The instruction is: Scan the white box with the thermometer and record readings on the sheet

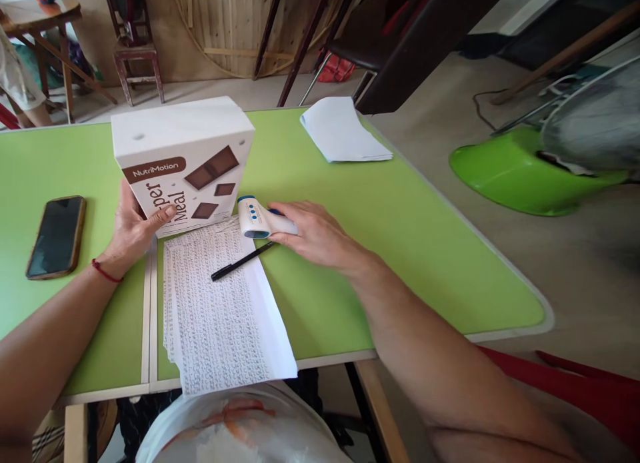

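Observation:
My left hand [136, 224] grips the lower left corner of a white NutriMotion box [185, 133], thumb across its printed front. The box stands tilted at the far end of the handwritten sheets. In my right hand [320, 233] is a white and blue infrared thermometer [254, 218], its head facing left beside the box's lower right corner. My fingers wrap its handle. Below both hands lie several sheets of paper [220, 316] covered in rows of handwriting. A black pen [240, 262] rests across the top sheet, its end near the thermometer.
The green table [425, 263] has a rounded corner at the right. A smartphone [56, 236] lies at the left, and folded white papers [345, 130] sit near the far edge. A green plastic tub [525, 173] is on the floor at right. Behind are a wooden chair [136, 56] and a round table [43, 13].

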A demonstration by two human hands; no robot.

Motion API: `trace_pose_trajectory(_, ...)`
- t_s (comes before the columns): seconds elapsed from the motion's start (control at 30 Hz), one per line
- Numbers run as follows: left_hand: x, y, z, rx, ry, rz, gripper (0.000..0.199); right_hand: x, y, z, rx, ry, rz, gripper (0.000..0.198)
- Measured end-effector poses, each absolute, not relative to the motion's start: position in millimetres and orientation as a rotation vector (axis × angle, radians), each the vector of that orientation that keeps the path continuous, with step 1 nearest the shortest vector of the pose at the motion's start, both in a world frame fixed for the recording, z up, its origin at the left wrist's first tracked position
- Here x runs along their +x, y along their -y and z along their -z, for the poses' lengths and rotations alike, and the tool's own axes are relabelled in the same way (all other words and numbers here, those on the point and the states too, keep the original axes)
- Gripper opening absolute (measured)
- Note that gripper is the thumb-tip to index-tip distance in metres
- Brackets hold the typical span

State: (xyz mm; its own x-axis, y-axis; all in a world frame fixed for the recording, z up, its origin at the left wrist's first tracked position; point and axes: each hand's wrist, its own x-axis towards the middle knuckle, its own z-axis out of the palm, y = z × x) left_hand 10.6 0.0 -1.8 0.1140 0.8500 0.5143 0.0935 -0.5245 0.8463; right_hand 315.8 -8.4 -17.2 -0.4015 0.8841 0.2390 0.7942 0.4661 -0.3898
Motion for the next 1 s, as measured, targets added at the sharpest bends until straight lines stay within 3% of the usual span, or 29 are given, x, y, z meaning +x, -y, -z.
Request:
trace_pose_trajectory(0.3, 10.1, -4.7, 3.8, 1.924, -1.050, -1.363, 0.060, 316.1, 9.4, 17.6, -1.348, 2.338, -0.120, 0.039)
trace_pose_trajectory(0.5, 14.2, 12.6, -0.3, 2.145, -1.337, -1.700, 0.079, 306.2, 37.4, -2.8, -1.086, 2.446, -0.178, 0.021)
trace_pose_trajectory(0.6, 23.4, 30.3, -12.0, 2.355, -1.444, -1.863, 0.068, 299.7, 45.3, -1.0, -1.119, 2.599, -0.034, 0.022)
trace_pose_trajectory(0.67, 32.5, 44.4, -20.1, 2.561, -1.254, -1.826, 0.053, 298.0, 44.9, 2.6, -1.140, 2.634, -0.008, 0.019)
trace_pose_trajectory(0.8, 52.3, 70.7, -26.3, 3.086, -0.466, -1.081, 0.020, 300.2, 42.8, 0.4, -1.183, 2.369, -0.188, 0.012)
trace_pose_trajectory(0.87, 60.3, 79.5, -22.8, 3.194, -0.510, -0.767, 0.011, 300.1, 45.3, -5.2, -1.161, 2.075, -0.362, 0.008)
trace_pose_trajectory(1.0, 67.8, 86.1, -11.0, 3.200, -0.767, -0.383, 0.029, 291.5, 51.1, -7.7, -1.023, 1.588, -0.818, 0.010)
